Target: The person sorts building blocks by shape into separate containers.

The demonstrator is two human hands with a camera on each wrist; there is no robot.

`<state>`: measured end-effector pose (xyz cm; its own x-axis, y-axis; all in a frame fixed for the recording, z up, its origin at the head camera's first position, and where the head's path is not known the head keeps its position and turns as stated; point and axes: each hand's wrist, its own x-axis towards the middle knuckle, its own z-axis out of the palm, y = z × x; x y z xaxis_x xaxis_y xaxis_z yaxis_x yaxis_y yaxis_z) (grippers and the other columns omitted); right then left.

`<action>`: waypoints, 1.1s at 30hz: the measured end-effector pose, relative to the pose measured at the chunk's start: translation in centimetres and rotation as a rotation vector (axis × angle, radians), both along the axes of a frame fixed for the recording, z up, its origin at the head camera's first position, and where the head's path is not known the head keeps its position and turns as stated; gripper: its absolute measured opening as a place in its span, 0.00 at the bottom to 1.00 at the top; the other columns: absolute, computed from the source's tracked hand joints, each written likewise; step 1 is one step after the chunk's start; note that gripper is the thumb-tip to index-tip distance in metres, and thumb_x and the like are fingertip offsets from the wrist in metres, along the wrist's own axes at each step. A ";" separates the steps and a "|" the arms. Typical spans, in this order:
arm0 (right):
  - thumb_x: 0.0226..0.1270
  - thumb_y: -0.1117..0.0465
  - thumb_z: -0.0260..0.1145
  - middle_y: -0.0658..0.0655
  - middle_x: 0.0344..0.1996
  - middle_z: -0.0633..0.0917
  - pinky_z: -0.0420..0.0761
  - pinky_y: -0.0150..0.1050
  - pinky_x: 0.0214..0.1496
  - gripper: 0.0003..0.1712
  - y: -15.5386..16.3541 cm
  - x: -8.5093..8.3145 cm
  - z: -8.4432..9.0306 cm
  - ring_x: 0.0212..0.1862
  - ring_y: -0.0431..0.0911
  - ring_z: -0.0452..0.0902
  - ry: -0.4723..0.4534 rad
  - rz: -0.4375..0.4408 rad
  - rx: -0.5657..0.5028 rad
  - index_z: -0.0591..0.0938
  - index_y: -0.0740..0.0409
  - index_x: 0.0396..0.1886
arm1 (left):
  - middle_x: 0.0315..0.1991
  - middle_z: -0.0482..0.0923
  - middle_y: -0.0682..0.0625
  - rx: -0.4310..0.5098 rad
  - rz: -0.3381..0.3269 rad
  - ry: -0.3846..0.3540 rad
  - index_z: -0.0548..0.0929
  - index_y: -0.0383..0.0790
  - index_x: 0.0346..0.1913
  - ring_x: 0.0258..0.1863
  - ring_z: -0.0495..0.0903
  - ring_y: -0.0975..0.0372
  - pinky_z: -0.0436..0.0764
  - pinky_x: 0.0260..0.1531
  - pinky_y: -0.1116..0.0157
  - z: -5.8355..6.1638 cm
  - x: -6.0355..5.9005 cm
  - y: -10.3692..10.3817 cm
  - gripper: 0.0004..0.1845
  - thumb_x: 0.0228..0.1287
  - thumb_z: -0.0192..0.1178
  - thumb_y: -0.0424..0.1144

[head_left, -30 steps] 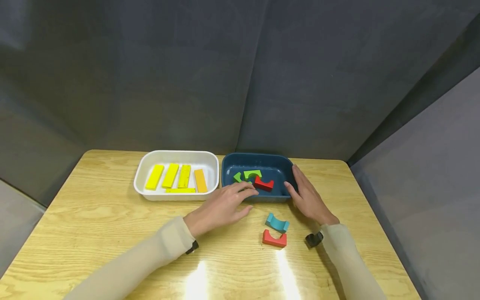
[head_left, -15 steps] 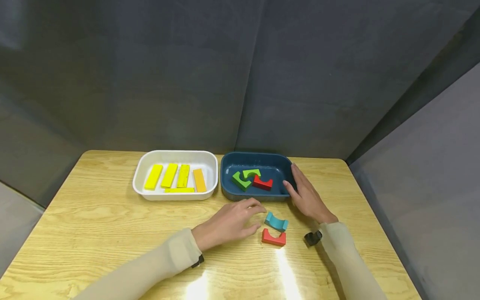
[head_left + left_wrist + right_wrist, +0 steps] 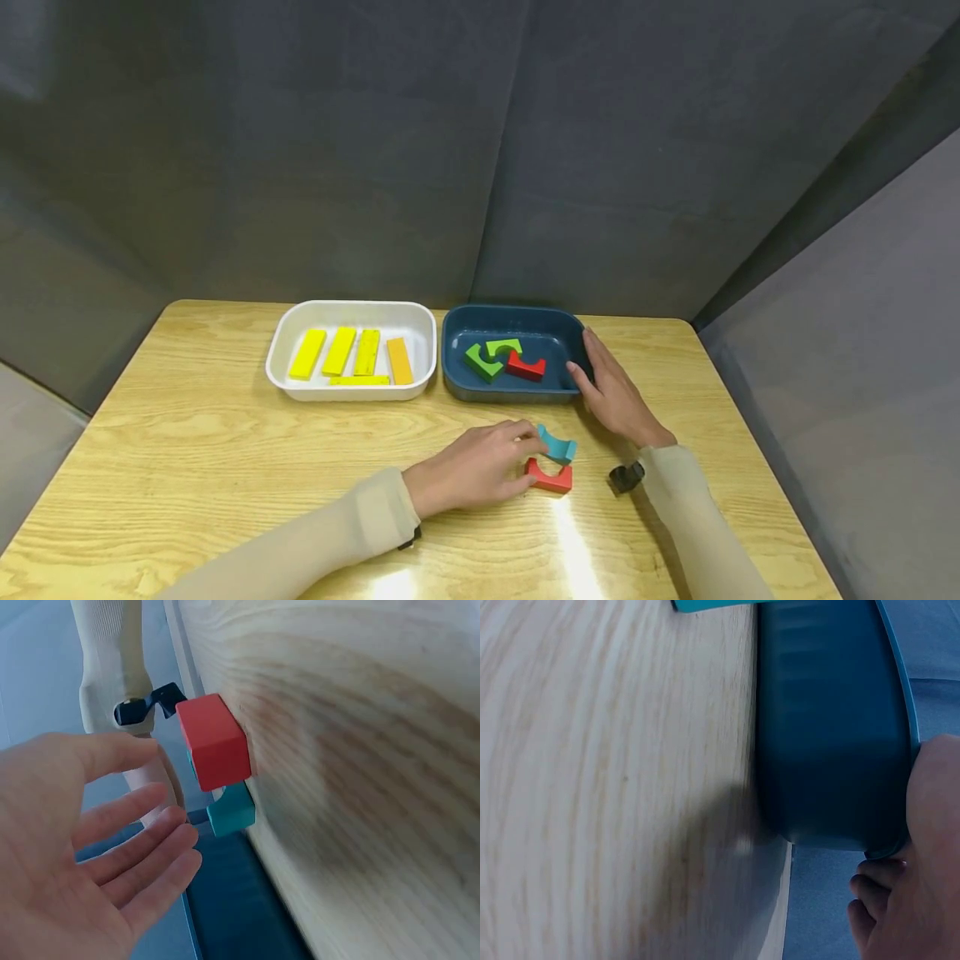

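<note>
My left hand (image 3: 480,468) reaches over the table at two arch-shaped blocks, one red (image 3: 553,481) and one teal (image 3: 561,451). In the left wrist view its fingers (image 3: 131,862) are spread and loosely bent, with the red arch block (image 3: 215,742) and the teal arch block (image 3: 234,813) just beyond the fingertips. My right hand (image 3: 621,407) grips the right end of a dark blue tray (image 3: 517,312), thumb over the rim and fingers along the outside. Inside that tray lie two green arch blocks (image 3: 483,364) and one red arch block (image 3: 526,367).
Left of the blue tray stands a white tray (image 3: 352,307) with several yellow blocks (image 3: 308,354) and an orange-yellow one (image 3: 400,361). Both trays are near the back edge of the wooden table (image 3: 187,433). A dark curtain (image 3: 337,150) hangs behind.
My left hand has withdrawn from over the blue tray and come towards me and rightward to the red and teal arch blocks. My right hand stays on the tray.
</note>
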<state>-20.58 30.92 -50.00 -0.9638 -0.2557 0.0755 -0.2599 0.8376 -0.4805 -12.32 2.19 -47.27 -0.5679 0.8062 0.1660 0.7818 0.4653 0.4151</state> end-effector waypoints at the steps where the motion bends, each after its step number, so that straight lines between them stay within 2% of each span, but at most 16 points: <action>1: 0.89 0.39 0.47 0.59 0.88 0.46 0.51 0.66 0.84 0.46 0.0 0.0 0.0 0.87 0.62 0.44 0.000 0.001 -0.001 0.44 0.58 0.89 | 0.60 0.81 0.54 -0.005 -0.006 0.004 0.86 0.47 0.65 0.54 0.83 0.67 0.84 0.51 0.72 0.0 0.1 0.1 0.20 0.75 0.68 0.46; 8: 0.89 0.40 0.48 0.60 0.88 0.46 0.53 0.66 0.84 0.45 0.0 0.1 0.0 0.87 0.62 0.44 -0.003 0.003 0.000 0.45 0.60 0.89 | 0.56 0.80 0.56 -0.028 -0.042 0.042 0.88 0.48 0.61 0.49 0.79 0.69 0.81 0.45 0.75 -0.3 0.6 1.1 0.16 0.74 0.68 0.44; 13: 0.89 0.43 0.50 0.60 0.88 0.46 0.52 0.67 0.84 0.44 0.1 0.2 0.1 0.87 0.63 0.44 -0.001 -0.006 -0.004 0.45 0.60 0.89 | 0.57 0.80 0.56 -0.028 -0.063 0.045 0.89 0.49 0.61 0.59 0.81 0.67 0.82 0.57 0.72 -0.9 0.5 1.6 0.16 0.74 0.69 0.43; 16: 0.89 0.44 0.50 0.60 0.88 0.46 0.53 0.67 0.83 0.44 0.1 0.2 -0.1 0.87 0.63 0.45 0.005 -0.009 -0.004 0.46 0.60 0.89 | 0.58 0.80 0.55 -0.038 -0.066 0.035 0.89 0.47 0.61 0.63 0.80 0.64 0.82 0.60 0.70 -1.2 0.6 1.8 0.16 0.74 0.69 0.43; 19: 0.89 0.43 0.50 0.59 0.88 0.46 0.52 0.67 0.84 0.44 0.1 0.1 -0.2 0.87 0.62 0.44 0.002 -0.007 0.000 0.45 0.60 0.89 | 0.58 0.81 0.54 -0.042 -0.062 0.028 0.88 0.45 0.62 0.63 0.80 0.63 0.83 0.59 0.70 -1.2 0.7 1.8 0.17 0.74 0.69 0.41; 29: 0.89 0.44 0.51 0.59 0.88 0.46 0.52 0.66 0.84 0.44 -0.1 0.0 -0.1 0.87 0.62 0.44 0.008 -0.010 0.003 0.46 0.60 0.89 | 0.54 0.84 0.57 -0.018 -0.046 0.068 0.90 0.47 0.58 0.55 0.83 0.66 0.83 0.55 0.72 -1.6 0.5 1.8 0.13 0.75 0.68 0.40; 33: 0.89 0.43 0.50 0.60 0.88 0.46 0.52 0.67 0.84 0.44 -0.1 0.0 0.0 0.86 0.63 0.45 0.007 -0.011 0.003 0.46 0.60 0.89 | 0.51 0.85 0.56 -0.034 -0.063 0.050 0.91 0.46 0.57 0.49 0.83 0.68 0.83 0.49 0.74 -1.7 0.4 1.9 0.13 0.74 0.70 0.40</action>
